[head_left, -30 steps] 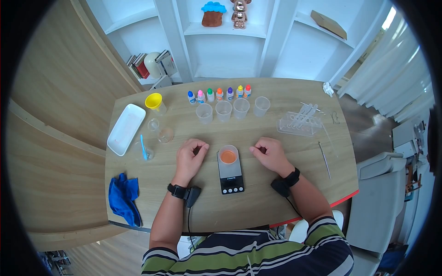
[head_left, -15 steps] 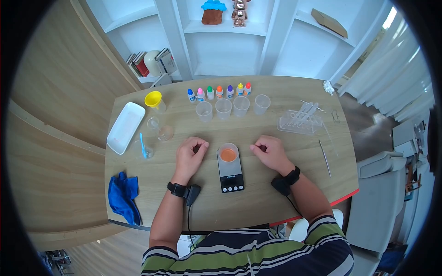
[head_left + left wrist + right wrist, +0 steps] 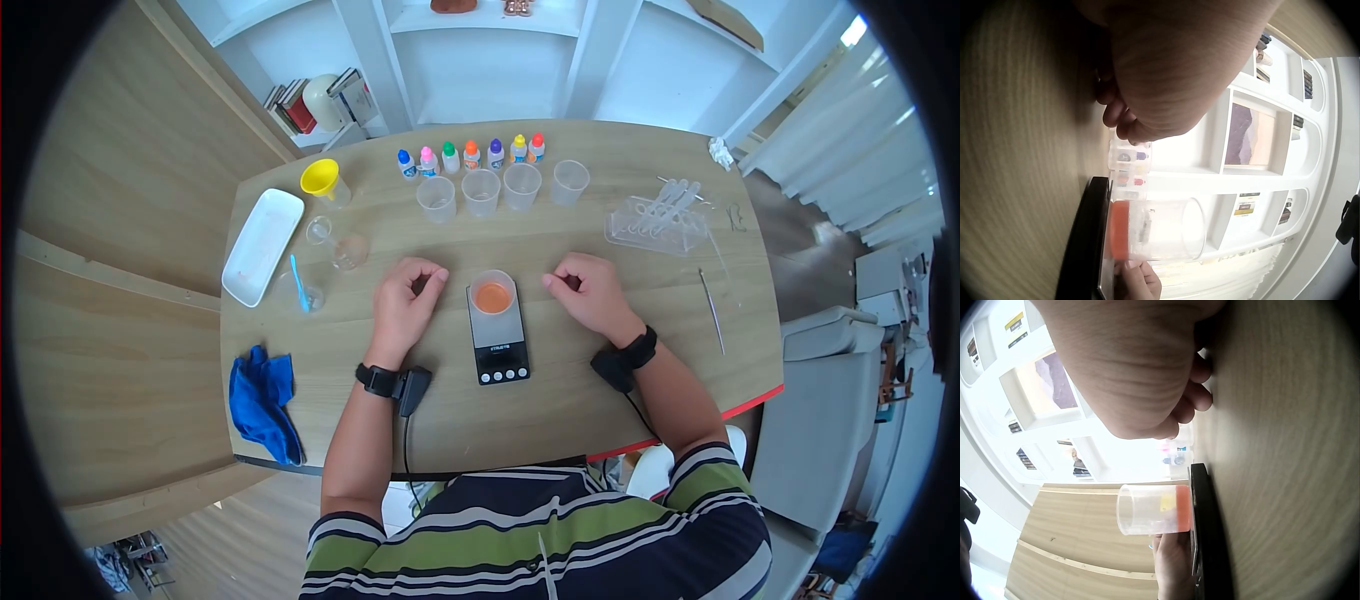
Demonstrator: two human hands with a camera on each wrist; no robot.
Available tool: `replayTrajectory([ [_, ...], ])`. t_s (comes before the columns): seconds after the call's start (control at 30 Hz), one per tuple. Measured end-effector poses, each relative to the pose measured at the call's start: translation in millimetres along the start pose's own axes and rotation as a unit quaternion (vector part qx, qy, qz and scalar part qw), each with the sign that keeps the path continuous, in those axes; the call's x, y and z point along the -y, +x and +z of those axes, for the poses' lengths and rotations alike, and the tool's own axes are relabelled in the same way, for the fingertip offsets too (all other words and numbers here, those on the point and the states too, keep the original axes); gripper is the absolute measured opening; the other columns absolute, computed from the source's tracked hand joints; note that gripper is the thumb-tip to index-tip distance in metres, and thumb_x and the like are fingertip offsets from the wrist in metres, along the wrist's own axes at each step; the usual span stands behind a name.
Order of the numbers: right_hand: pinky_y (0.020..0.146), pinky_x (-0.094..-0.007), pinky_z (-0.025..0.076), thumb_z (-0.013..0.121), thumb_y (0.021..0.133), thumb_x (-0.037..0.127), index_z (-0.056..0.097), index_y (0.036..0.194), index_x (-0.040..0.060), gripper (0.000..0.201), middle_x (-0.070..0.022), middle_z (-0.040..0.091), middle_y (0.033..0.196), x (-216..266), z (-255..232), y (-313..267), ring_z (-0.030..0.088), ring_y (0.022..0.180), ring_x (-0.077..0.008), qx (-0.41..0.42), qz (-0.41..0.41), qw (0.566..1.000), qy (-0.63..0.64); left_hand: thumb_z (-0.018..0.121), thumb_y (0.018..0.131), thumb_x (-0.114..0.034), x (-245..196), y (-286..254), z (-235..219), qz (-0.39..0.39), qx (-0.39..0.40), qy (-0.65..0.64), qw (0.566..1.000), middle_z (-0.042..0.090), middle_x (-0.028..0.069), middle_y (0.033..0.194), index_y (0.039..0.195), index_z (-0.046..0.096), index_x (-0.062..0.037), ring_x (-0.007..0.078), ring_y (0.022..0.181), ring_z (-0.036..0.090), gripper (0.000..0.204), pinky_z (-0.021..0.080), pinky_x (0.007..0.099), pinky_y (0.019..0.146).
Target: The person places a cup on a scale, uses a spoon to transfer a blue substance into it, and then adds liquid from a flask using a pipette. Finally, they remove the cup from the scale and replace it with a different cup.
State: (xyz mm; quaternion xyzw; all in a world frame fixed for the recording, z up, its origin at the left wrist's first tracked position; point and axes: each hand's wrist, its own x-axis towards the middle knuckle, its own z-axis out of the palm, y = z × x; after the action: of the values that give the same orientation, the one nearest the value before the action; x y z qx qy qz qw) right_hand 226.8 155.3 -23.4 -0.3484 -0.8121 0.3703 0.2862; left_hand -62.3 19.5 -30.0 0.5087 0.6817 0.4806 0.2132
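Note:
A clear plastic cup (image 3: 493, 293) with a shallow layer of orange liquid stands on a small digital scale (image 3: 497, 335) in the middle of the table. To its left, my left hand (image 3: 405, 300) rests on the tabletop with loosely curled fingers and nothing in it. On the other side my right hand (image 3: 590, 293) lies the same way, also holding nothing. Both hands are apart from the scale. From the left wrist view the orange layer fills only the bottom of the cup (image 3: 1157, 229). The right wrist view shows the cup (image 3: 1150, 509) upright on the scale's plate.
Several small colour bottles (image 3: 472, 156) line the back behind a row of clear cups (image 3: 481, 193). At left are a white tray (image 3: 262, 247), a yellow funnel (image 3: 320, 177), glassware (image 3: 350, 251) and a blue cloth (image 3: 262, 405). A clear rack (image 3: 655, 225) and metal rod (image 3: 712, 312) lie right.
The head view has tilted down, so the table and everything on it sit higher in the frame. Both hands keep their places beside the scale.

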Motion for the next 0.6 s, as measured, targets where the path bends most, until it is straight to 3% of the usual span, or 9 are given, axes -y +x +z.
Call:
replayTrajectory([
  [0.07,0.056,-0.0314,0.043,0.082,0.095,0.01,0.067,0.081,0.0003,0.023,-0.0047,0.06,0.07,0.8,0.9,-0.7,0.053,0.059,-0.0121,-0.007,-0.014,1.0,0.013,0.08,0.098,-0.014,-1.3,-0.8,0.0,0.003,-0.005,-0.002,1.0,0.074,0.0086,0.092,0.098,0.078,-0.0021,0.0213,0.083,0.068,0.012,0.054,0.0348,0.077],
  [0.4,0.055,-0.0323,0.042,0.082,0.095,0.009,0.066,0.08,0.0006,0.023,-0.0055,0.06,0.07,0.1,0.6,0.2,0.053,0.058,-0.013,-0.008,-0.022,1.0,0.015,0.08,0.098,-0.014,-2.1,-0.6,-0.2,0.0,-0.002,0.004,1.0,0.074,0.0088,0.092,0.098,0.078,-0.0022,0.0224,0.083,0.068,0.012,0.054,0.0357,0.078],
  [0.47,0.058,-0.0354,0.049,0.083,0.093,0.015,0.07,0.08,0.0019,0.023,-0.0087,0.066,0.073,1.0,-0.6,0.5,0.062,0.062,-0.0199,0.004,0.002,1.0,0.003,0.08,0.098,-0.014,-0.5,-0.6,0.5,0.008,-0.007,-0.005,1.0,0.075,0.0088,0.092,0.098,0.078,-0.0022,0.0229,0.083,0.068,0.012,0.054,0.0358,0.077],
  [0.6,0.056,-0.0321,0.042,0.082,0.095,0.009,0.066,0.08,0.0005,0.023,-0.0054,0.061,0.071,0.0,1.2,0.0,0.053,0.059,-0.0129,-0.012,-0.025,0.999,0.021,0.08,0.098,-0.014,-1.4,-0.6,0.4,0.01,-0.011,-0.002,1.0,0.075,0.0086,0.091,0.097,0.078,-0.002,0.022,0.083,0.068,0.012,0.054,0.0357,0.077],
])
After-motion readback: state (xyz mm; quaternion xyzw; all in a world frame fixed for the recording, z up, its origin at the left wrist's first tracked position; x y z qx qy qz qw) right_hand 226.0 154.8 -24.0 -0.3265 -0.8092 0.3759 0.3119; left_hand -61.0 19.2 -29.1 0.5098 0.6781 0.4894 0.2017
